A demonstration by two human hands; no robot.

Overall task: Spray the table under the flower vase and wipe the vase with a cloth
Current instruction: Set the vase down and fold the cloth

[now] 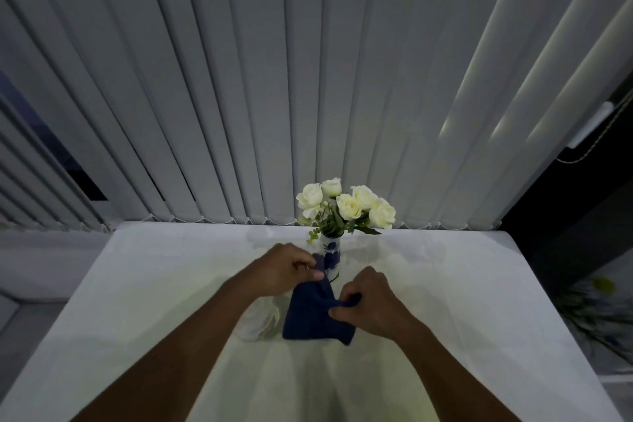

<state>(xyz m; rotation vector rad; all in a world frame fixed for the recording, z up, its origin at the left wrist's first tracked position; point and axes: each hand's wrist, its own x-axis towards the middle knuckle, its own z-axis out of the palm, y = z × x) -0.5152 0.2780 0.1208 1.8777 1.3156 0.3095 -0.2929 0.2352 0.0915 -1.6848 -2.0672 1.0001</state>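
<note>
Left hand [287,267]: pinching top edge of navy cloth [313,313], frame centre.
Right hand [371,301]: gripping cloth's right edge.
Flower vase [331,252]: upright on counter [462,284], behind cloth.

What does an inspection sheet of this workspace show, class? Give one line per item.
Surface: white table, bare and glossy.
Job's things: blue-and-white vase upright with white roses; dark blue cloth held in front of it.
Clutter: pale translucent object beside the cloth, unclear.
Grippers: left hand and right hand each pinch the cloth with their fingers.
Cables: beaded cord, far right.
Surroundings: vertical blinds behind.
</note>
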